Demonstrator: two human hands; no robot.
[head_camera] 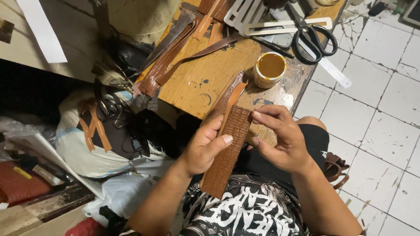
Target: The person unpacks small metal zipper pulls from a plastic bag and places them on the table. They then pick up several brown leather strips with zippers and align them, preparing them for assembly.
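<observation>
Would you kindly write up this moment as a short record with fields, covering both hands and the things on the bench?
Setting: wooden workbench beside a white tiled floor
Left hand: grips a brown embossed leather strap, thumb across its face
Right hand: fingertips pinch the strap's upper right edge
Strap: held upright above the lap, a smooth tan strip behind its top
On bench: open glue tin with yellowish contents, black-handled scissors, more brown straps, white templates
Left of bench: bags and clutter
</observation>
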